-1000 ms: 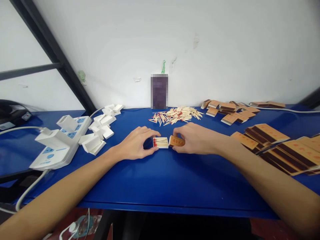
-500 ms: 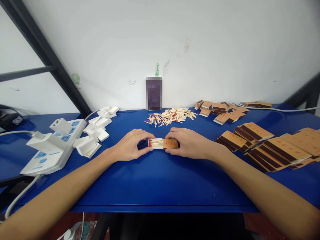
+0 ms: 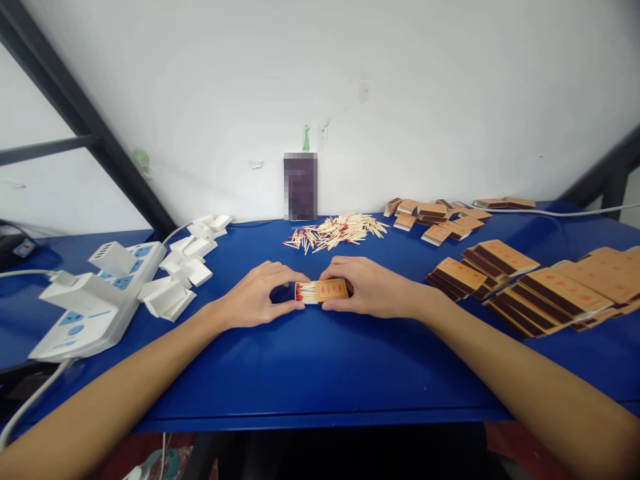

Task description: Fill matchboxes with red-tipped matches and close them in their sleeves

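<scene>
A white matchbox tray (image 3: 306,301) filled with red-headed matches lies partly inside an orange matchbox sleeve (image 3: 332,290) at the middle of the blue table. My left hand (image 3: 263,292) grips the tray's left end between thumb and fingers. The sleeve is held by my right hand (image 3: 367,287), thumb at its near side and fingers at its far side. Red match heads and part of the sticks show at the left; the sleeve covers the rest. Behind my hands is a heap of loose matches (image 3: 340,232).
Several empty white trays (image 3: 170,297) lie on the left beside a white power strip (image 3: 107,320) with plugs and cables. On the right are stacks of matchboxes (image 3: 555,293), with loose sleeves (image 3: 435,213) farther back. A dark pixelated box (image 3: 301,187) stands against the wall.
The sleeve has slid left over the tray, so less of the matches shows. My right hand has come closer to my left hand. The whole view has shifted slightly.
</scene>
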A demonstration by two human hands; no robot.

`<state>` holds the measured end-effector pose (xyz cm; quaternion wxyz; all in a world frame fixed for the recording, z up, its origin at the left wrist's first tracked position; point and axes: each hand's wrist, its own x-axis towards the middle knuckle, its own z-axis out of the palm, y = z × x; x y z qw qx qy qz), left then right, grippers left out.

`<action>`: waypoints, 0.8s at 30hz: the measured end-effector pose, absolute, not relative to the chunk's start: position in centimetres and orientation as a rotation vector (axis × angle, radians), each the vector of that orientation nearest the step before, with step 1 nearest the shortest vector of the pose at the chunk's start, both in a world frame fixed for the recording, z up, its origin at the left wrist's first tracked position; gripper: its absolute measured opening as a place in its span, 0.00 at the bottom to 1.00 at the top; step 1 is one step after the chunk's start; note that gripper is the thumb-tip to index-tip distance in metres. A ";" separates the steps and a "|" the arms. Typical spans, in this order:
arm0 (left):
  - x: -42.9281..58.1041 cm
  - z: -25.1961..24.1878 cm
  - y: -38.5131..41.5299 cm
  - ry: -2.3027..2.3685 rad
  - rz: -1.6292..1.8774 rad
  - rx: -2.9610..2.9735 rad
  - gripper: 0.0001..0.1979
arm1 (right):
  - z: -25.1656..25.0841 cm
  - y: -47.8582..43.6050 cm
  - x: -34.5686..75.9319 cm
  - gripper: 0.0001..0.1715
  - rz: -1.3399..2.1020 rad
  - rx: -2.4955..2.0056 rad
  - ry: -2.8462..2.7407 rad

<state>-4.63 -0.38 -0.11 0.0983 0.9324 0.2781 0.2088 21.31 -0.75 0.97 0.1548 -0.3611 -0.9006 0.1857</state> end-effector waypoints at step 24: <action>-3.7 0.3 -1.2 0.784 0.593 2.590 0.16 | -0.7 -1.7 19.6 0.20 0.519 -0.782 -2.429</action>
